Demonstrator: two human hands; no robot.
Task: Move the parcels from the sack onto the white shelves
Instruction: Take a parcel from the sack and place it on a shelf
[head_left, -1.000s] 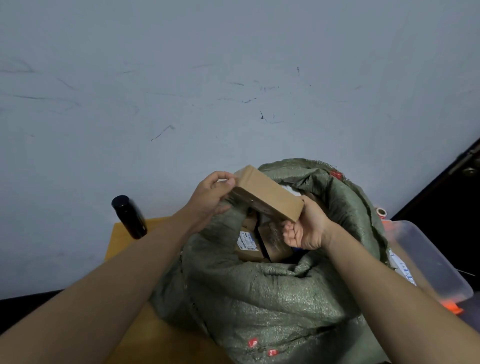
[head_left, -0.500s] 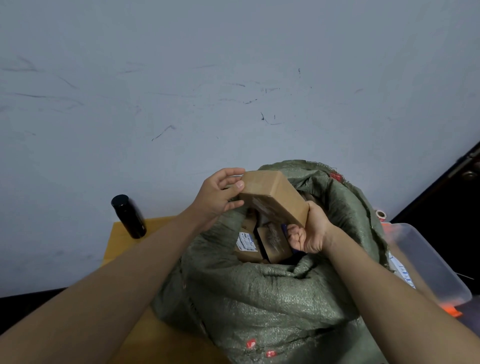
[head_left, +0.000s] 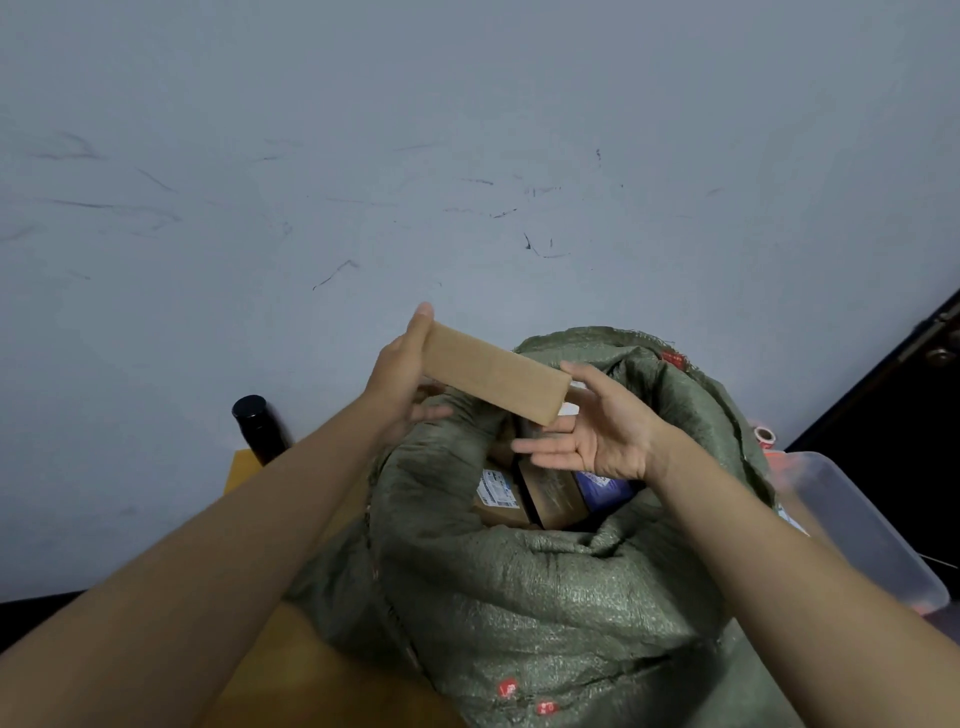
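Lifting a flat brown parcel (head_left: 493, 378) clear of the green woven sack (head_left: 519, 582), we are holding it just above the sack's open mouth, its long face tilted down toward the right. Our left hand (head_left: 400, 374) is pressing against the parcel's left end, fingers straight along that end with the fingertips showing above the top edge. Our right hand (head_left: 597, 431) is lying palm up at the lower right corner, fingers spread and relaxed, cradling rather than pinching; how much of the weight it is taking we cannot tell. Down in the sack more parcels are waiting: a brown box with a white label (head_left: 496, 493), another brown one (head_left: 553, 493) beside it, and something blue (head_left: 602, 486) further right. The sack is sitting on a yellowish table (head_left: 322, 686), with a dark bottle (head_left: 257, 428) at the far left and a clear plastic bin (head_left: 857, 530) on the right. We are judging this as the pull-out step, with the carry not yet begun. No white shelves are showing here, so the next move is calling for a firmer two-sided hold and a turn away to find them
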